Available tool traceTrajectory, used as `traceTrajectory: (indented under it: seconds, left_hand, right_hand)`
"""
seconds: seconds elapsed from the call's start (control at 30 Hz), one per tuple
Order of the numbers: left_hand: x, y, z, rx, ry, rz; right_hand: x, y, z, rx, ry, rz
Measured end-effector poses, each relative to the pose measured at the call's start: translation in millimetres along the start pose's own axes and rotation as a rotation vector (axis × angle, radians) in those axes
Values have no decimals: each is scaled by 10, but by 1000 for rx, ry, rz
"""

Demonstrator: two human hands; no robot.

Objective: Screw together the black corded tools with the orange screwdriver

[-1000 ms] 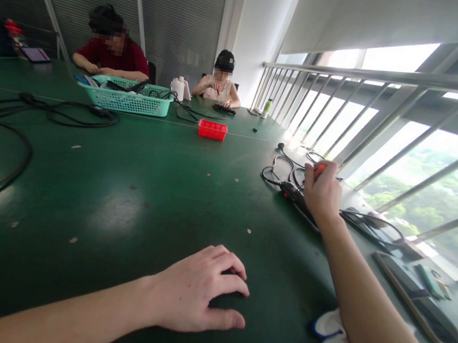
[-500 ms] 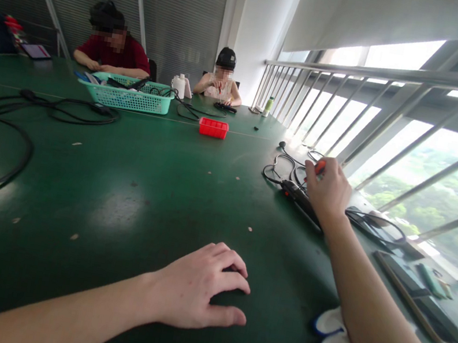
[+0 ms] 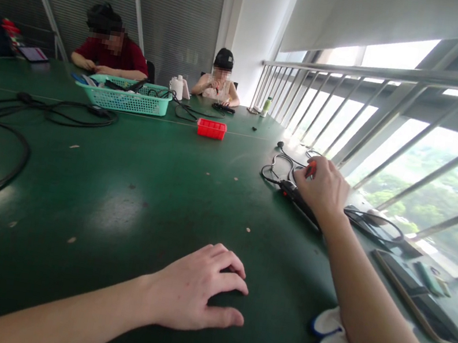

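The right hand (image 3: 325, 189) holds an orange thing (image 3: 311, 169) (mostly hidden); the left hand (image 3: 197, 292) is half spread over the surface (image 3: 180, 198).

Right hand (image 3: 323, 188) turned, back showing more, orange object (image 3: 310, 169) (mostly hidden) shifted left

Bare forearms (image 3: 69, 311), bare left hand (image 3: 202, 290), right hand (image 3: 323, 192)
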State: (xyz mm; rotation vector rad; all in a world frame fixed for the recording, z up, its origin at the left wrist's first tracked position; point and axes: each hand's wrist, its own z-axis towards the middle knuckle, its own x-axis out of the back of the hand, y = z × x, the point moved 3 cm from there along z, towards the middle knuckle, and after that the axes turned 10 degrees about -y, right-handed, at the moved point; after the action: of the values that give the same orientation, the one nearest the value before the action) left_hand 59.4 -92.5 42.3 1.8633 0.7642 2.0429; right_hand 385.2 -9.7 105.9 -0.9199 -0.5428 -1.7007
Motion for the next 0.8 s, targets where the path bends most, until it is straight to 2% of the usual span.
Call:
traceTrajectory:
  seconds: [0.13,0.37,0.53,0.67,0.73,0.8]
  left_hand:
    - [5,4,-1,-3,-4,1]
    - [12,6,0,2,-3,-10]
    - [2,-3,1,-5,1,-10]
    - [9,3,0,3,-3,-3]
    - [13,7,0,2,-2,-3]
    - [17,11,1,0,1,0]
  right_hand:
    - [10,-22,-4,16,-35,-31]
    - [-8,25,1,-99,-81,2]
    - [18,27,0,-24,-94,-68]
    - [29,80,10,-63,21,-40]
    - [12,91,14,-31,105,14]
    - [-42,87,18,37,135,52]
